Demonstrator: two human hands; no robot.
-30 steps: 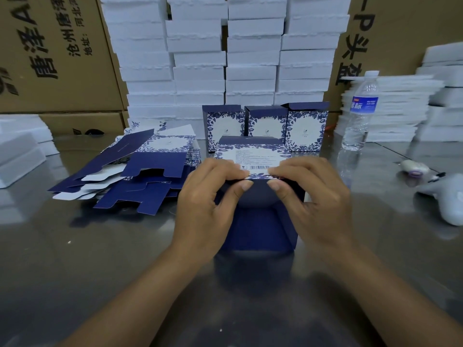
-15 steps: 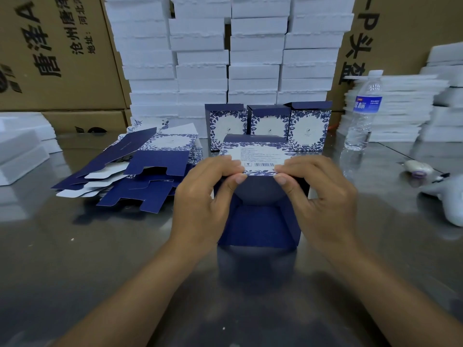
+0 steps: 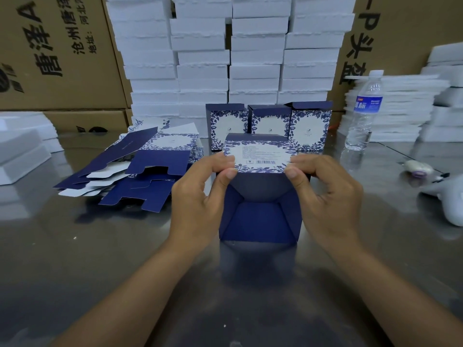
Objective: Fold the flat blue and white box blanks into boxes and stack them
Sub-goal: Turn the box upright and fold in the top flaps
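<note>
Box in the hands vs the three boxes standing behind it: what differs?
The held box lies tipped, open end toward the camera, flaps spread; the three boxes stand upright. The held box is pinched by the left hand and right hand; the three boxes stand untouched. The held box shows a barcode panel; the three boxes show white ovals. Both: navy card, leaf print.

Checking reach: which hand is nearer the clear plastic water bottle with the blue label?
Right. The right hand, pinching the half-folded blue box, is left of the water bottle and nearer the camera; the left hand pinches the box's other side, farther away.
</note>
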